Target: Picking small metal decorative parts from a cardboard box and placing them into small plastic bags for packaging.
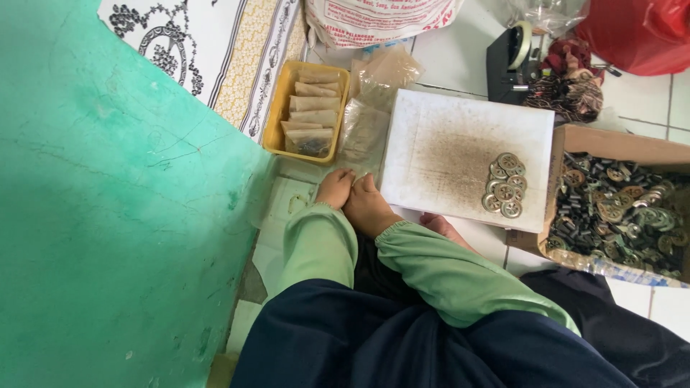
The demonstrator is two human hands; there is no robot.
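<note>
My left hand [334, 188] and my right hand [368, 208] lie pressed side by side on the white tiled floor, both in light green sleeves. Their fingers curl downward, so whether they grip anything is hidden. They sit just left of a stained white board [431, 154], at the lower end of some clear plastic bags [366, 126]. A small pile of round metal discs [504, 185] rests on the board's right side. A yellow tray [277, 115] with several filled brown packets stands above the hands.
A cardboard box [618, 144] full of metal parts stands at the right. Behind the board are a black tape dispenser [509, 63], a red bag [640, 32] and a white sack [374, 18]. A green wall [108, 215] fills the left. A patterned cloth [208, 50] lies beyond.
</note>
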